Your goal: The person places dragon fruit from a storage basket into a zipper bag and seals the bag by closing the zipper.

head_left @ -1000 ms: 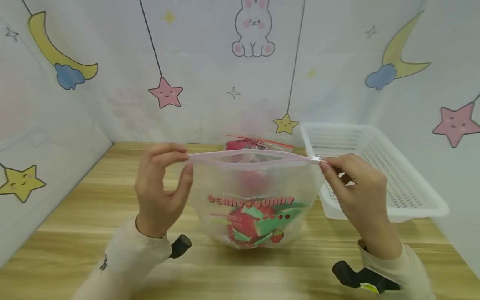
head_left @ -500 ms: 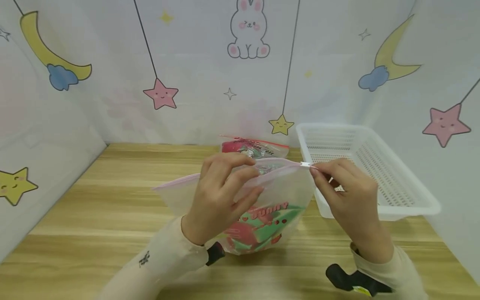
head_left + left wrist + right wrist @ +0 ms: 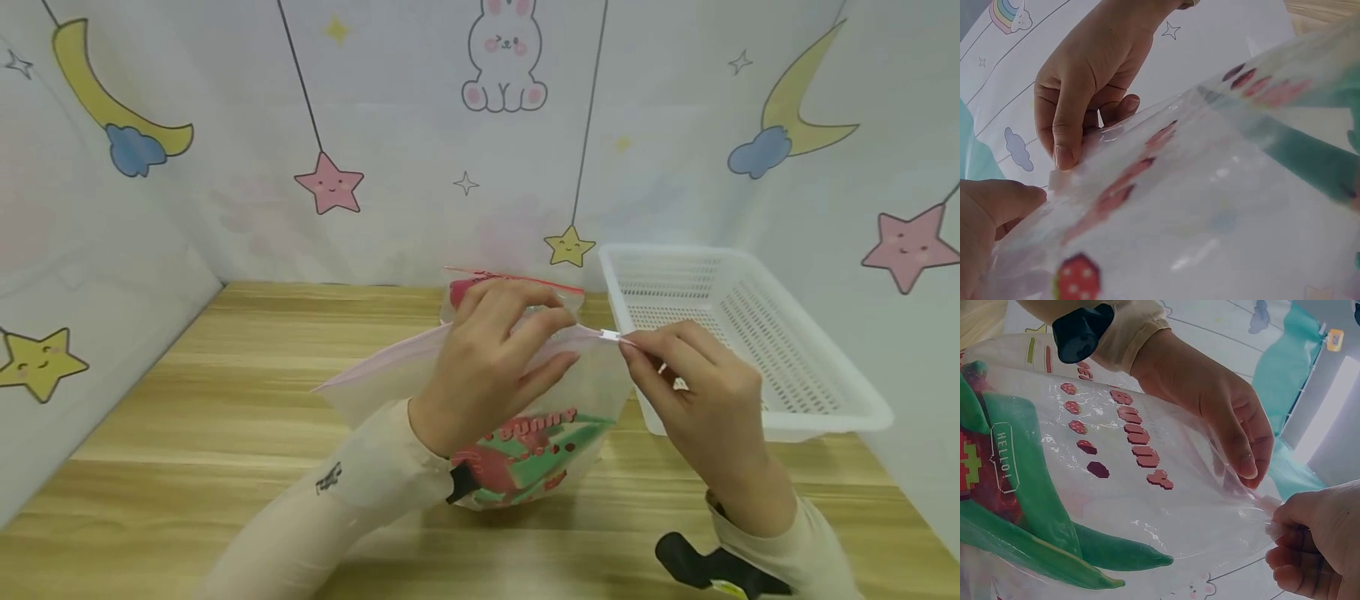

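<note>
A translucent slider zip bag (image 3: 540,467) stands on the table, printed with red lettering and strawberries. Inside it lies a red thing with long green leaf-like parts (image 3: 1041,481), its exact kind unclear. My right hand (image 3: 697,408) pinches the right end of the bag's pink zip, just beside the white slider (image 3: 610,335). Over the bag's mouth is my left hand (image 3: 495,358), fingers bent and thumb apart from them, near the slider. In the right wrist view, the left thumb (image 3: 1235,450) lies along the bag's edge. The zip's left end hangs free.
A white perforated basket (image 3: 825,400) stands at the right. Another clear bag with a red zip (image 3: 517,283) lies behind, partly hidden by my left hand. A printed curtain (image 3: 412,125) bounds the wooden table (image 3: 210,417) at the back and sides.
My left hand has left the zip's left end and moved right towards the slider. That end of the bag has dropped and swung nearer. My right hand keeps its pinch.
</note>
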